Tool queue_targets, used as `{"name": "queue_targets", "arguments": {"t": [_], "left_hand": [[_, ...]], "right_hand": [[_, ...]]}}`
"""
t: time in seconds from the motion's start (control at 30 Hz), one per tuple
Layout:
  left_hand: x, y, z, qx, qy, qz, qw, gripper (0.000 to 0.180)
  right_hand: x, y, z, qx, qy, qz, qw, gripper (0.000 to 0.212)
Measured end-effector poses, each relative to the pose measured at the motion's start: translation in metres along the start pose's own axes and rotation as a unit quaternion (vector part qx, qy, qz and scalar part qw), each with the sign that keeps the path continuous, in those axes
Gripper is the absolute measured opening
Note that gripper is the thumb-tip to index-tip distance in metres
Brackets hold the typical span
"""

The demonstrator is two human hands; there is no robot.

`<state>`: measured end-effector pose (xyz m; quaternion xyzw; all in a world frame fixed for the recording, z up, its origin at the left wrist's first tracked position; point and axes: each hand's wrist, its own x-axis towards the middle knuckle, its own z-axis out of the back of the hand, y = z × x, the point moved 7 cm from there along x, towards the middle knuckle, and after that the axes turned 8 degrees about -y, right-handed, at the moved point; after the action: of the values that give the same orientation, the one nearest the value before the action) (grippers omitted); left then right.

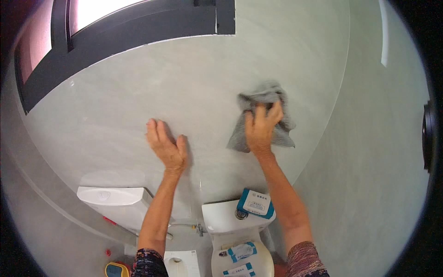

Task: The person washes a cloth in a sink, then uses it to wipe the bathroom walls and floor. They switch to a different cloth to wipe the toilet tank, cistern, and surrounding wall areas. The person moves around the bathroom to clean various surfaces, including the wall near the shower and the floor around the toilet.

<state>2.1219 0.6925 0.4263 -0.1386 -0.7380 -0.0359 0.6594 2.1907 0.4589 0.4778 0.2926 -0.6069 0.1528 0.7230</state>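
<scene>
My right hand (262, 127) presses a grey cloth (284, 127) against the pale wall (207, 87), fingers spread over the bunched fabric. The cloth and hand are slightly blurred. To the left, my left hand (167, 147) rests on the same wall with fingers stretched out, holding nothing. Both arms reach up from the lower edge.
A dark-framed window (138, 39) is at upper left. Below are a white wall cistern (110, 196), a squat toilet (189, 261) and a toilet tank (217, 217) bearing a blue-and-white box (257, 204). Packets (242, 252) lie on the toilet lid (265, 265). A yellow-rimmed bin (116, 269) stands lower left.
</scene>
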Motion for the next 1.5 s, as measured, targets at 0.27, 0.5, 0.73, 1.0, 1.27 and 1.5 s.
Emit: {"name": "queue_targets", "arguments": {"t": [0.27,0.5,0.73,1.0,1.27,1.5], "left_hand": [[0.014,0.020,0.010,0.165,0.004,-0.018,0.986,0.057],[0.005,0.017,0.001,0.163,0.010,-0.033,0.986,0.060],[0.004,0.021,-0.004,0.159,0.030,-0.010,0.987,0.065],[0.007,0.029,0.000,0.142,0.033,-0.002,0.989,0.067],[0.013,0.022,-0.001,0.128,0.037,0.000,0.991,0.077],[0.012,0.030,0.009,0.134,0.034,-0.002,0.990,0.078]], "right_hand": [[0.015,0.106,-0.035,0.045,0.148,0.260,0.953,0.055],[0.091,0.048,-0.019,-0.139,-0.105,0.085,0.981,0.053],[0.047,0.172,-0.050,0.023,0.013,0.275,0.961,0.062],[-0.003,0.074,-0.046,-0.172,0.142,0.236,0.946,0.055],[0.001,0.029,-0.013,-0.148,0.042,0.256,0.954,0.048],[0.010,0.116,-0.036,-0.156,0.099,0.351,0.918,0.061]]}}
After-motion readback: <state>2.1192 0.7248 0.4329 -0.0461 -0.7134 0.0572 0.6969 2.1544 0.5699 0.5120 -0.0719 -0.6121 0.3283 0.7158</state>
